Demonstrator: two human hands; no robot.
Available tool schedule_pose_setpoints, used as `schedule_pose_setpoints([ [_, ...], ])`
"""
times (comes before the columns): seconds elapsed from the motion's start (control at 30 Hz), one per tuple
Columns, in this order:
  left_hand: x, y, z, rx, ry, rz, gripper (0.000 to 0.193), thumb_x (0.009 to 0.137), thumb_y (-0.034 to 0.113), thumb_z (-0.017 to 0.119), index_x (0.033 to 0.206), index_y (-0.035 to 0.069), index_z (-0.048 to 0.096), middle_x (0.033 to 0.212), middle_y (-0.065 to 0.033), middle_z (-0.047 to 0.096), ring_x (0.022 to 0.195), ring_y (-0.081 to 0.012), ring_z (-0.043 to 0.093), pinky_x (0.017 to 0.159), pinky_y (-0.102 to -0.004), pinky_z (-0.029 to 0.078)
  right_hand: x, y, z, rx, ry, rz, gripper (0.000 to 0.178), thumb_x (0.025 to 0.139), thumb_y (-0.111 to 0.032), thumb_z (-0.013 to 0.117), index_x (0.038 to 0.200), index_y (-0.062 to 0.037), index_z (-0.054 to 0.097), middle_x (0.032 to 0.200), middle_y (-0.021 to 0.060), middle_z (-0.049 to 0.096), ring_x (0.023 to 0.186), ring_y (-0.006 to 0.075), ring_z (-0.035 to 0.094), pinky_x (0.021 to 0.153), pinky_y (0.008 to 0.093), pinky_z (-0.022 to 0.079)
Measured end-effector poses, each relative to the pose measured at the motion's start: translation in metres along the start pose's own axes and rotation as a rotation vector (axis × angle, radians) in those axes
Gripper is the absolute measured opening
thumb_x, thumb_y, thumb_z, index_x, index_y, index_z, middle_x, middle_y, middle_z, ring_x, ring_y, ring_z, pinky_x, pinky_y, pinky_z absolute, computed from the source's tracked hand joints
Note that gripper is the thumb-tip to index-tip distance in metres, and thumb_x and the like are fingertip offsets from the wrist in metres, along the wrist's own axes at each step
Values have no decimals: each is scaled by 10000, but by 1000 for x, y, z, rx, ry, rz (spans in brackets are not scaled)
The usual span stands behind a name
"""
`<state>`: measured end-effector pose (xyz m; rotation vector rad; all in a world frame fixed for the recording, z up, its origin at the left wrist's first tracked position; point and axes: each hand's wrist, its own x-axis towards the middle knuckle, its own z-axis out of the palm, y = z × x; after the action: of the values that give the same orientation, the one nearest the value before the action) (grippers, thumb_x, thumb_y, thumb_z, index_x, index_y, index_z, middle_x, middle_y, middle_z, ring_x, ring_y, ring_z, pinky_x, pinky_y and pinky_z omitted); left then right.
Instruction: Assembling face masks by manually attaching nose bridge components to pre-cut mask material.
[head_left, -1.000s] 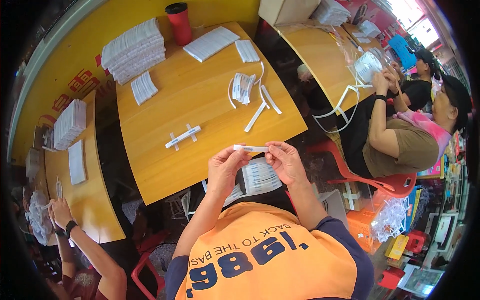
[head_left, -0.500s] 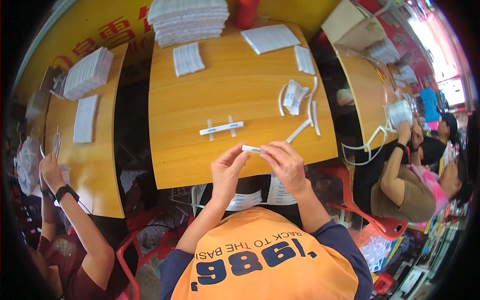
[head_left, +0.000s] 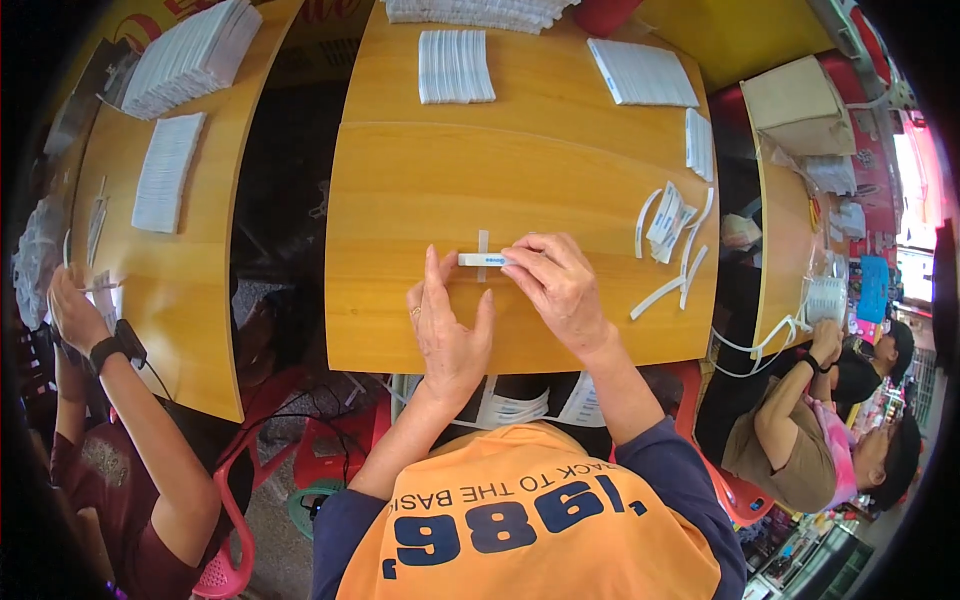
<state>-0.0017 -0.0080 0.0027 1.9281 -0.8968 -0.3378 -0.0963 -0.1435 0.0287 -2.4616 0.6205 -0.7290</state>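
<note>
A short white strip (head_left: pixel 478 260) with blue print lies level above a narrow translucent tape piece (head_left: pixel 483 242) that crosses under it on the table. The thumb and fingers of my right hand (head_left: pixel 562 292) pinch the strip's right end, covering whatever is there. Spread fingers of my left hand (head_left: pixel 447 335) stand by the strip's left end, the forefinger close to it, holding nothing. I cannot tell whether a second strip lies beneath the pinched one.
Right of my hands lie folded white printed pieces (head_left: pixel 670 222) and loose white strips (head_left: pixel 657 298). White stacks (head_left: pixel 456 67) stand toward the far side of the wooden table (head_left: pixel 400 200). People work at tables on both sides; a red stool (head_left: pixel 330 455) is at lower left.
My left hand has let go of the short white strip and opened. My right hand has moved forward to the crossed tape on the table. The view has shifted.
</note>
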Motion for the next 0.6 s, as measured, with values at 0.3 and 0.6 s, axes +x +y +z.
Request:
schedule_pose_setpoints([
  [0.3, 1, -1, 0, 20, -17, 4, 842, 848, 63, 717, 1532, -13, 233, 1346, -167, 574, 1197, -343, 492, 1055, -454, 349, 5, 2, 3, 17, -6, 5, 202, 756, -45, 791, 948, -29, 732, 945, 76, 655, 867, 255, 635, 746, 359, 538],
  [0.6, -1, -3, 1, 34, -16, 15, 834, 847, 68, 716, 1528, -23, 243, 1346, -174, 578, 1209, -342, 488, 1051, -452, 358, 4, 3, 6, -7, -52, 10, 175, 767, -64, 776, 932, -29, 727, 933, 78, 648, 878, 270, 629, 762, 376, 525],
])
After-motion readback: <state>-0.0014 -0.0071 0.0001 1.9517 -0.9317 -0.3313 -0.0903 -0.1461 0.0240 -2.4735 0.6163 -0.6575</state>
